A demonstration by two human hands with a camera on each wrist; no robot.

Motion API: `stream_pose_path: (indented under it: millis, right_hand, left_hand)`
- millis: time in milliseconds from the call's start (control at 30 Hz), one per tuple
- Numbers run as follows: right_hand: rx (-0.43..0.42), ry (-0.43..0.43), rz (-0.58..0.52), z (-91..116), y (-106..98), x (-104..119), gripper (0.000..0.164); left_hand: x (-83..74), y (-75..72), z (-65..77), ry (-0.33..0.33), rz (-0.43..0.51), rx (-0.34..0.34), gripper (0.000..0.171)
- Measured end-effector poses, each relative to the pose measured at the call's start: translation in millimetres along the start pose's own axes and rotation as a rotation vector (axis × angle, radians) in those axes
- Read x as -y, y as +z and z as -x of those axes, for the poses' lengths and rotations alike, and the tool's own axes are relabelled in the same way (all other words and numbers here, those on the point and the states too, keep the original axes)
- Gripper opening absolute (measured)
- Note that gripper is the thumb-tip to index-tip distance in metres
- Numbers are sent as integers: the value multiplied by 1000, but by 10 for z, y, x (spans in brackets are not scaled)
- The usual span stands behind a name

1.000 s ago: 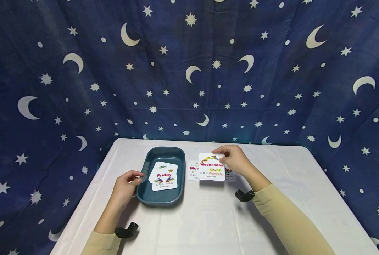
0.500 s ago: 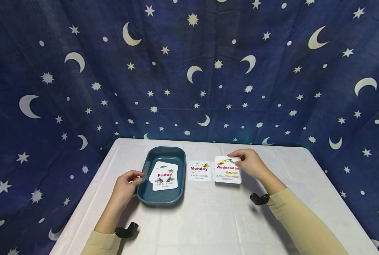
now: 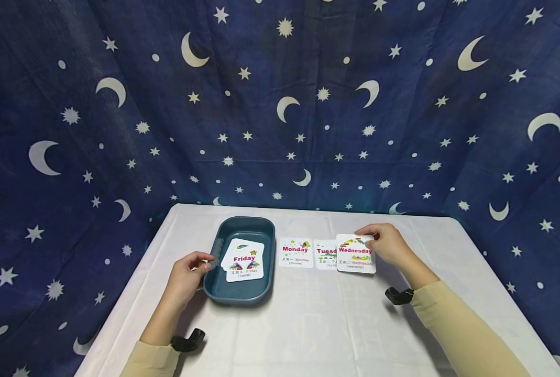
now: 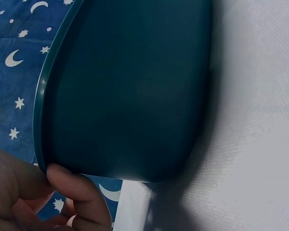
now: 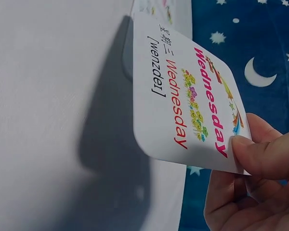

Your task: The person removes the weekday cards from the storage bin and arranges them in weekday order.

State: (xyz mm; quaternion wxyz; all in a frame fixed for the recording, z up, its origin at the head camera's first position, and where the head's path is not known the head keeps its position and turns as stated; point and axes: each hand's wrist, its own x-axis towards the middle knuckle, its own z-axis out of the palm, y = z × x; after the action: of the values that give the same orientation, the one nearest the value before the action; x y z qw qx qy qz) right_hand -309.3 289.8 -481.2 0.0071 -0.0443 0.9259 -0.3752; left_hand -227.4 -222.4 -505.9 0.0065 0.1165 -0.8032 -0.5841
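Between thumb and fingers, my right hand (image 3: 389, 245) pinches the Wednesday card (image 3: 355, 260) by its upper right corner. In the right wrist view the card (image 5: 183, 106) is tilted above the tabletop and casts a shadow. It covers the right part of the Tuesday card (image 3: 325, 261). Left of that lies the Monday card (image 3: 296, 264), face up. My left hand (image 3: 185, 277) grips the left rim of the dark teal tray (image 3: 237, 293), thumb on one side and fingers on the other. Inside the tray, the Friday card (image 3: 246, 269) overlaps another card, whose word is hidden.
A white cloth covers the table (image 3: 308, 330). Behind and along both sides hangs a dark blue curtain (image 3: 261, 104) with moons and stars. Each wrist wears a black band with a camera mount (image 3: 188, 340).
My right hand has carried the Wednesday card to the right, past the Monday card and partly off the Tuesday card, uncovering both words. My left hand stays on the tray rim.
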Motion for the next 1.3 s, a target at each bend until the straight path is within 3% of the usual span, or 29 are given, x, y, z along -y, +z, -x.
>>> stream_pose_path:
  millis: [267,800,1067,1300]
  right_hand:
    - [-16,-9,33,5,-37,-190,39]
    - [0,61,55,-49,-91,-470,40]
    - [20,114,98,-77,-14,-515,38]
    - [10,101,140,-97,48,-524,34]
  left_hand:
    - [10,-1,-4,-4,0,2,20]
    - [13,-1,10,15,12,6,21]
    - [9,2,5,19,7,5,20]
    - [1,4,16,22,5,0,20]
